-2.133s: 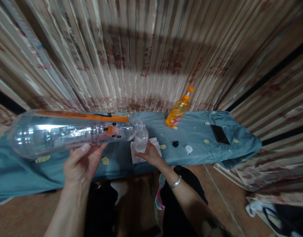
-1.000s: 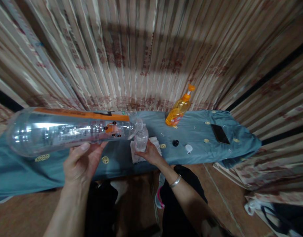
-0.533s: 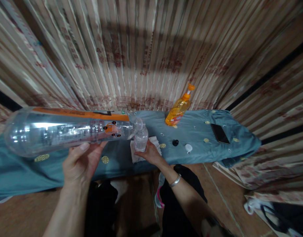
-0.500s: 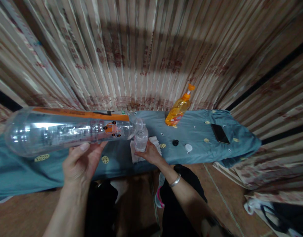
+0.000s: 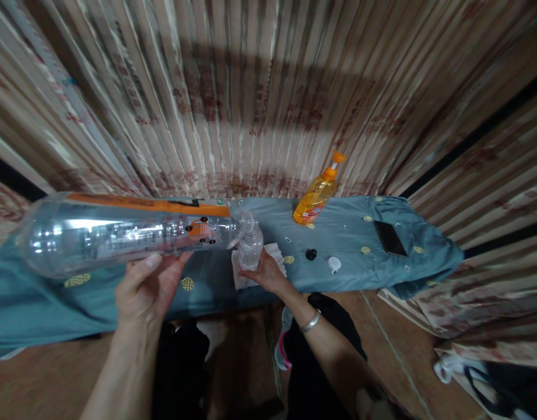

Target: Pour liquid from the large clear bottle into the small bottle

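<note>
My left hand [image 5: 148, 286] supports a large clear bottle [image 5: 128, 233] with an orange label from below, its fingers partly hidden behind the plastic. The bottle lies nearly sideways, its neck pointing right. That neck meets the mouth of a small clear bottle [image 5: 251, 251], which stands upright on a folded pale cloth [image 5: 274, 252]. Around the small bottle's lower right side is my right hand [image 5: 268, 273], fingers closed on it. To the right are a black cap [image 5: 311, 254] and a white cap [image 5: 334, 263].
An orange pump bottle [image 5: 314, 201] stands near the back edge of the blue-green covered surface [image 5: 355, 233]. A dark phone [image 5: 389, 238] lies at the right. Pleated curtains [image 5: 259, 105] hang behind and at both sides.
The large bottle's base has shifted slightly to the right, along with my left hand. My right hand and the small bottle have stayed nearly in place.
</note>
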The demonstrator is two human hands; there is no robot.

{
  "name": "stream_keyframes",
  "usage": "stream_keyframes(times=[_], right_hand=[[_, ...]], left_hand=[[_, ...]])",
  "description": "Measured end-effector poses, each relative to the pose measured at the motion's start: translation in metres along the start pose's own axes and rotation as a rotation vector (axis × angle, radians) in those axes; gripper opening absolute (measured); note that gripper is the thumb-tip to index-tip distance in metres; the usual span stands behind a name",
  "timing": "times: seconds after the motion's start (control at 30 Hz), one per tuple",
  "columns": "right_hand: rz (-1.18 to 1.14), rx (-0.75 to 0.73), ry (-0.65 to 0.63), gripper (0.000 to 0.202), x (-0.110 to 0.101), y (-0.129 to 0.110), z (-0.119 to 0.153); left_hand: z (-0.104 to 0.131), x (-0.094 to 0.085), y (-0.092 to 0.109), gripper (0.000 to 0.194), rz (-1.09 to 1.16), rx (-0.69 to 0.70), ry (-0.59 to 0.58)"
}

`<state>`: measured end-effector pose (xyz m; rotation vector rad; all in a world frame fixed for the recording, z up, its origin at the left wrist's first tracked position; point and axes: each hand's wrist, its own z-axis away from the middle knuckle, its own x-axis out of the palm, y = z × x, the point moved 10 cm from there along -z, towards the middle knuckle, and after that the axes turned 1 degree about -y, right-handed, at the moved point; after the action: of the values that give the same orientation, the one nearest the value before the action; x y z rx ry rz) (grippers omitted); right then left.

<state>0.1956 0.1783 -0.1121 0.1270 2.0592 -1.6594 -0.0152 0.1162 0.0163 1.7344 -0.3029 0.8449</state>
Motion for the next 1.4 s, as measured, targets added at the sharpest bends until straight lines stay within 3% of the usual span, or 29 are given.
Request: stream_keyframes(times=[0.33, 0.7, 1.13, 1.4], right_hand=[[-0.004, -0.005, 0.015, 0.074, -0.0004, -0.0007, -0.0001], [-0.009, -0.012, -0.002, 0.077, 0.0003, -0.0055, -0.0003], [-0.002, 0.006, 0.006, 0.07, 0.0006, -0.0004, 0.002], [-0.007, 0.006, -0.003, 0.076, 0.0014, -0.0023, 0.0009]], left_hand=[[0.001, -0.0007, -0.001, 0.018, -0.027, -0.009, 0.003], [0.0005, -0.0032, 0.0012, 0.039, -0.03, 0.0, 0.03], [0.0004, -0.0003, 0.0011, 0.04, 0.005, 0.02, 0.0], [-0.0011, 0.0018, -0.0001, 0.04, 0.02, 0.02, -0.017]])
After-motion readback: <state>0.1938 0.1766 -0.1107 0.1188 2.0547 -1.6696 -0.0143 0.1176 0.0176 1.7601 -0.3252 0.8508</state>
